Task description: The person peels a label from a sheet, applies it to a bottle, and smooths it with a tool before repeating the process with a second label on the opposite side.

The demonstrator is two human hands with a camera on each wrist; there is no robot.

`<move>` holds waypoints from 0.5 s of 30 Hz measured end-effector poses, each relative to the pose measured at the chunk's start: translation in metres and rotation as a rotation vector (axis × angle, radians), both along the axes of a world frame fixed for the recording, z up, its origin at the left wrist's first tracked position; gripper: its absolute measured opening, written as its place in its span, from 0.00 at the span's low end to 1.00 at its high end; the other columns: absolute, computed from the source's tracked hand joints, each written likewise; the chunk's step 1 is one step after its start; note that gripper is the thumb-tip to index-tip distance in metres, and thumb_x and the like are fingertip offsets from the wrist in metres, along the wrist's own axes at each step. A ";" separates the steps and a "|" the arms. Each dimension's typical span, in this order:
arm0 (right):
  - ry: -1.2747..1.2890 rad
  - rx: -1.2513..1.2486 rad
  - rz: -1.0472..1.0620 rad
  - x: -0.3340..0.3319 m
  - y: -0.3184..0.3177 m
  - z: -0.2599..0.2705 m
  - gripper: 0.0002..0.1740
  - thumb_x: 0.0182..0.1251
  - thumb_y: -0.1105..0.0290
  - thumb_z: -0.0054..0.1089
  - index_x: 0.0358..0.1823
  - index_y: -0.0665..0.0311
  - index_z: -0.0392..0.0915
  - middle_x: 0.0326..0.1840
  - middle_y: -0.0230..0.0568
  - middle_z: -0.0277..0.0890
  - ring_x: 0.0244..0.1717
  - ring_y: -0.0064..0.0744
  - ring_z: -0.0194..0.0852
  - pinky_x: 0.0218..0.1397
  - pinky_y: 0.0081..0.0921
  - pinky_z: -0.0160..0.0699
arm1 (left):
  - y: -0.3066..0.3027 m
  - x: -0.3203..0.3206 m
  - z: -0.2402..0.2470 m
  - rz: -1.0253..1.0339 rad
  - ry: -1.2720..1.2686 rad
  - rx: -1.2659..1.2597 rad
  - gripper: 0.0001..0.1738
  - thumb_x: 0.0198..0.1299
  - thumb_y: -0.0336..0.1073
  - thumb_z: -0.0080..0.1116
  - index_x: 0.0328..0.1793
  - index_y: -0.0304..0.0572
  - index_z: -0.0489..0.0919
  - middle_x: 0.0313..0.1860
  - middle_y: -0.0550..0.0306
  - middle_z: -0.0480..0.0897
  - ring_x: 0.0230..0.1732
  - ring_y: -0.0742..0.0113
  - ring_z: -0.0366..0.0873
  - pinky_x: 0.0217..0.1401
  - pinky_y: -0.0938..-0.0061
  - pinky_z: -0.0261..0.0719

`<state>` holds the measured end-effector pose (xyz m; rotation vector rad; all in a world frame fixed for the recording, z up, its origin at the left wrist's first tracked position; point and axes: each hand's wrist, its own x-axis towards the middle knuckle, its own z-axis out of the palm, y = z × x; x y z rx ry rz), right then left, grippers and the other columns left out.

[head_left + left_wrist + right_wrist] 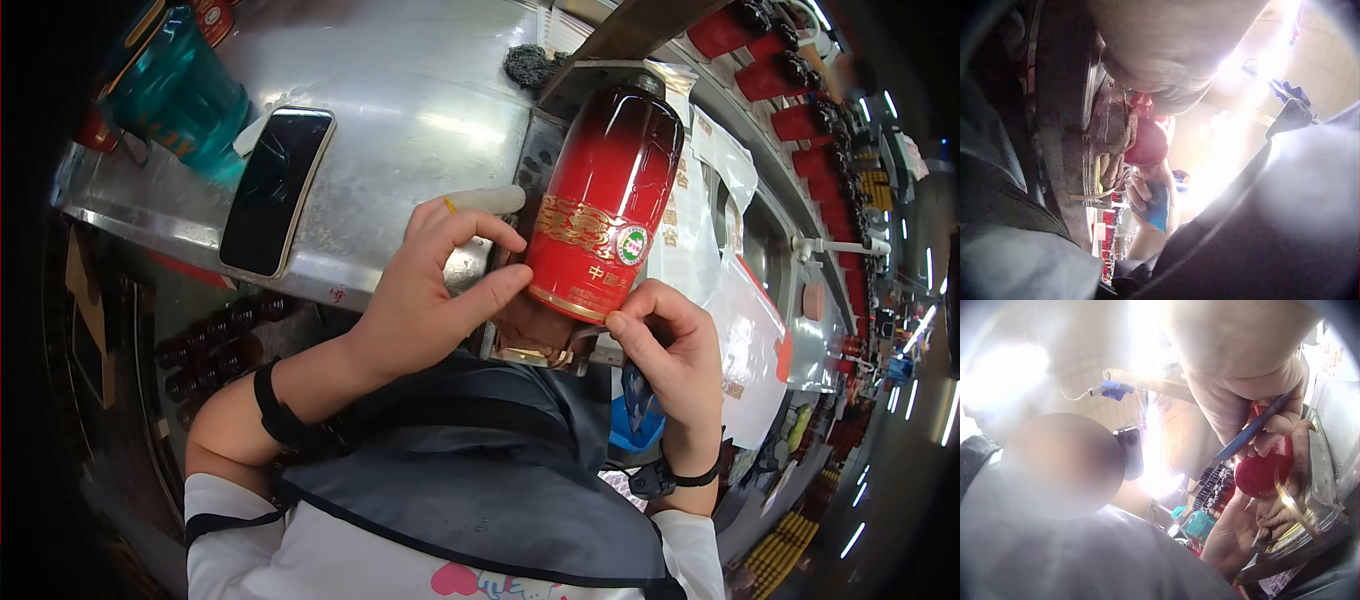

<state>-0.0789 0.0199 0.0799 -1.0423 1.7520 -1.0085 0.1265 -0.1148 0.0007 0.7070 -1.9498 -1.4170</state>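
Observation:
A red bottle (610,190) with a dark top and gold print lies tilted on a brown cloth (530,325) in a metal holder. My left hand (430,285) touches its lower left side with thumb and index fingertips, a pale cover on another finger. At the right of the base, my right hand (675,350) has thumb and index together, while its other fingers hold a blue blade-like tool (638,400). The right wrist view shows this tool (1254,428) across the fingers and a gold strip (1294,509) hanging by the bottle's base (1263,475).
Left on the metal table (400,130) are a phone (277,190) and a teal container (180,95). A dark scouring pad (533,66) sits beyond the holder. Printed white sheets (745,340) lie to the right, beside a row of red bottles (800,122).

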 end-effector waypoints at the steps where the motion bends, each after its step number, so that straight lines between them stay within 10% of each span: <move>1: 0.001 0.000 0.003 0.000 0.000 0.001 0.09 0.68 0.75 0.67 0.30 0.66 0.76 0.28 0.25 0.72 0.29 0.12 0.67 0.34 0.15 0.65 | -0.001 0.002 -0.001 -0.019 -0.001 0.033 0.20 0.58 0.41 0.71 0.53 0.44 0.80 0.48 0.55 0.78 0.58 0.58 0.68 0.66 0.64 0.63; 9: -0.005 0.069 -0.034 0.003 -0.002 0.002 0.08 0.68 0.75 0.66 0.31 0.65 0.77 0.26 0.21 0.71 0.29 0.10 0.65 0.33 0.13 0.62 | -0.009 -0.015 0.000 -0.051 -0.018 -0.379 0.48 0.50 0.47 0.76 0.73 0.31 0.67 0.55 0.43 0.75 0.75 0.42 0.60 0.75 0.52 0.60; 15: -0.097 0.086 -0.016 -0.007 0.000 -0.007 0.06 0.70 0.73 0.66 0.37 0.67 0.79 0.31 0.23 0.76 0.33 0.09 0.68 0.36 0.12 0.66 | -0.006 -0.014 0.015 -0.008 -0.025 -0.375 0.48 0.47 0.44 0.76 0.72 0.27 0.67 0.51 0.40 0.73 0.58 0.41 0.74 0.60 0.58 0.76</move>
